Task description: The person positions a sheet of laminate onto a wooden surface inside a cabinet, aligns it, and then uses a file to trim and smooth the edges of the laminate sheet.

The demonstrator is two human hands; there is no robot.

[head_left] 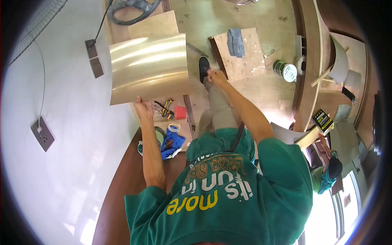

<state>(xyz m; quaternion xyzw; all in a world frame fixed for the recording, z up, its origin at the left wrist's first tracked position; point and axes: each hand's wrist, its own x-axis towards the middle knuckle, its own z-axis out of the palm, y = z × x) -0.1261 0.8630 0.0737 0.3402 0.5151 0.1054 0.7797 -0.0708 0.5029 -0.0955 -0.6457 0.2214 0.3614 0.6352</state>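
Left hand: From my remote seat, in the head view, I have the left hand pinching the near edge of a smooth, gold-toned, metallic-looking rectangular sheet; which fingers go under the edge I cannot make out.
Sheet: It spreads beyond that grip and to both sides, gently bowed, banded with bright reflections.
Right hand: My right hand is off the sheet, beyond and right of the left grip, fingers curled; it is blurred, so I cannot tell whether they pinch anything.
Shoe: A black shoe stands just beside the right hand, between the sheet and a pale wooden board splashed with white.
Board: It bears a limp grey cloth strip, beyond the right hand.
Tools: Just right of the left grip lie yellow-and-black hand tools, then a red tapered cup.
Tape: Nearer me than that grip, a cream tape ring sits by crumpled blue cloth, the forearm covering things beside them.
Can: Well right of both hands, a dark green cylinder with a white lid.
Wheel: Beyond the sheet, a dark grey spoked ring, cut off by the upper edge.
Wall: Glossy white wall, left of the grip.
Co-worker: Far right, a person, small and partly hidden.
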